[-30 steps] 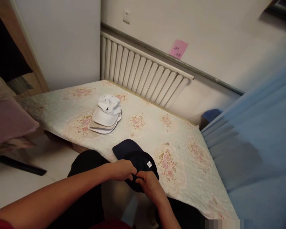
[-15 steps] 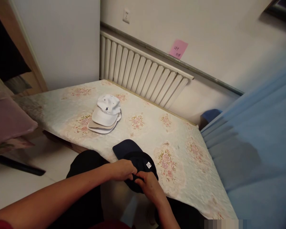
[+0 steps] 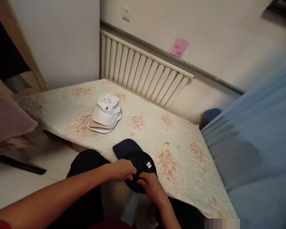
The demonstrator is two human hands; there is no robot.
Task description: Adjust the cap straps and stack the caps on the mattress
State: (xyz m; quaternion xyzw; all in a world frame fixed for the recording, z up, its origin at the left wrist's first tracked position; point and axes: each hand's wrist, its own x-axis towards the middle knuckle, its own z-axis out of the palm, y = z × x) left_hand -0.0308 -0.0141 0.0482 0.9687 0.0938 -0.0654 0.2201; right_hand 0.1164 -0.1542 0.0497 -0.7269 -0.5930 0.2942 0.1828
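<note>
A dark navy baseball cap (image 3: 128, 149) lies at the near edge of the flowered bed cover, its inside facing up and its brim pointing away to the left. A small white label shows on the inner lining. My left hand (image 3: 123, 170) is closed with curled fingers on the cap's near left side. Close by on its right, my right hand (image 3: 151, 184) pinches the cap's near rim. The fingertips hide that part of the rim. Farther back sits a stack of caps (image 3: 107, 113), a white one on top with a small dark logo, beige and white brims below.
The flowered cover (image 3: 147, 133) spreads over the bed. Behind it stand a white radiator (image 3: 143, 70) and a wall with a pink note (image 3: 179, 47). A blue curtain (image 3: 255, 143) hangs along the right. Pink fabric (image 3: 10, 119) is at the left.
My right hand has shifted slightly to the right, so a small gap now shows between the fingertips of both hands. The cap and the stack stay in place.
</note>
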